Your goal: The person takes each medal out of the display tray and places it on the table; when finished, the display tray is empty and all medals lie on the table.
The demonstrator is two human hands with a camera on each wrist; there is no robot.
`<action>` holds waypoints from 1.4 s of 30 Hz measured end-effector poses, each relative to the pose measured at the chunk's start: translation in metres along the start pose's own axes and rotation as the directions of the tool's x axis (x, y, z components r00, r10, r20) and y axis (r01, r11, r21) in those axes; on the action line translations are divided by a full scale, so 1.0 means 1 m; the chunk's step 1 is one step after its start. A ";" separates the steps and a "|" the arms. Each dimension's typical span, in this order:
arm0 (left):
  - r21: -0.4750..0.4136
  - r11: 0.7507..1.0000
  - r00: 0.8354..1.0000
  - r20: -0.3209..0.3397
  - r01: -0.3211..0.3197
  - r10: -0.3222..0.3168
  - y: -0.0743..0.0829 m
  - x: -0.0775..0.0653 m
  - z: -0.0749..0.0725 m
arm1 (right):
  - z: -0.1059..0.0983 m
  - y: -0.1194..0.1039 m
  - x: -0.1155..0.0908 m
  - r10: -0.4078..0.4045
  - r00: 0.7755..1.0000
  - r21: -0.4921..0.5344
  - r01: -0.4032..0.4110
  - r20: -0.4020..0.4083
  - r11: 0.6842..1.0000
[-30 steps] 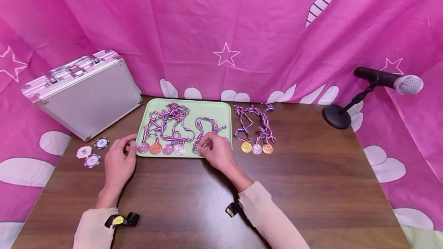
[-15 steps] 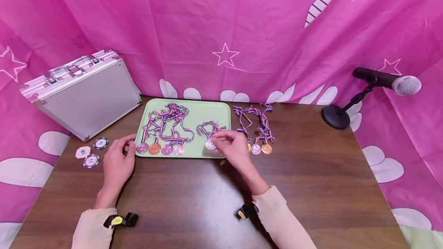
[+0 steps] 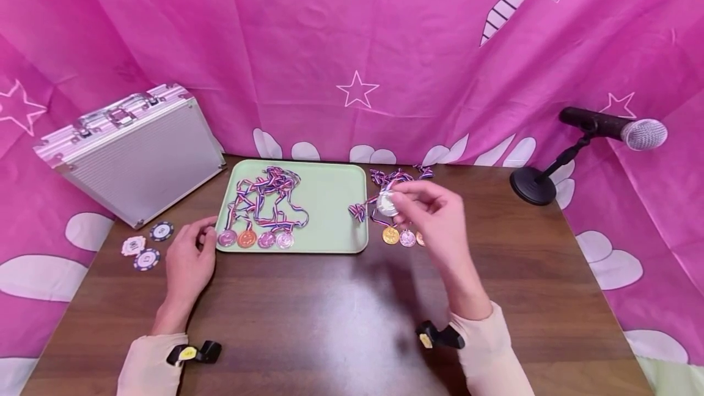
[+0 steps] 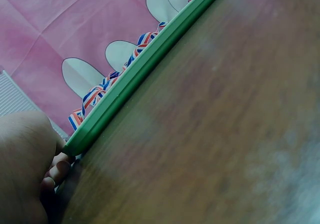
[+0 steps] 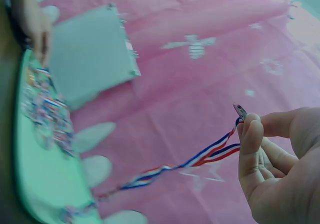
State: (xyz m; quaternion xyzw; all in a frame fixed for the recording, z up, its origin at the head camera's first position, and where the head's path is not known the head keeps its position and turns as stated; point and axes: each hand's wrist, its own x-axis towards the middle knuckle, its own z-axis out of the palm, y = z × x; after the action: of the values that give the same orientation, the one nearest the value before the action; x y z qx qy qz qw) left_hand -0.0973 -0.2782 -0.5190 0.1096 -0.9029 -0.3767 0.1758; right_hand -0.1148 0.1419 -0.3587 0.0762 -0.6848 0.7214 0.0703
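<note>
My right hand (image 3: 434, 216) pinches a silver medal (image 3: 387, 203) between thumb and fingers, raised above the table just right of the tray. Its striped ribbon (image 5: 175, 170) trails left, the bunched end hanging over the tray's right edge. My left hand (image 3: 189, 258) rests beside the left edge of the green tray (image 3: 330, 245), its fingertips at the near-left corner. Along the tray's front lie a bronze medal (image 3: 247, 238) and several paler medals (image 3: 228, 238) with tangled ribbons behind. Right of the tray are a gold medal (image 3: 390, 235) and a silvery medal (image 3: 407, 238); another is partly hidden behind my right hand.
A silver case (image 3: 143, 157) stands at the back left, with poker chips (image 3: 146, 259) in front of it. At the back right is a microphone (image 3: 610, 127) on a black stand (image 3: 533, 185). A pink curtain (image 3: 308, 47) hangs behind the wooden table (image 3: 308, 322).
My right hand has slid the silver medal right across the tray, then lifted it past the right edge, its ribbon dragging behind. My left hand has stayed by the tray's corner.
</note>
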 end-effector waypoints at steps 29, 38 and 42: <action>0.007 1.000 1.000 -0.007 0.008 -0.008 0.000 0.000 -0.001 | -0.110 0.086 0.043 0.157 0.913 0.048 -0.151 -0.376 0.987; -0.005 1.000 1.000 -0.010 -0.015 0.015 0.002 0.000 0.001 | -0.125 0.130 -0.001 0.259 0.906 -0.123 -0.314 -0.334 0.941; -0.002 1.000 1.000 -0.011 -0.010 0.010 0.001 -0.001 0.001 | -0.128 0.136 -0.013 0.254 0.921 -0.202 -0.320 -0.294 0.926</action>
State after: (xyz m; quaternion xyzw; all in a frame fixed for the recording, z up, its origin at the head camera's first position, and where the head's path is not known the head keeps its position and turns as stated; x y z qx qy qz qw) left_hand -0.0973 -0.2767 -0.5191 0.1068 -0.9021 -0.3760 0.1828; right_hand -0.1322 0.2630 -0.5007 -0.1313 -0.7573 0.6368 0.0618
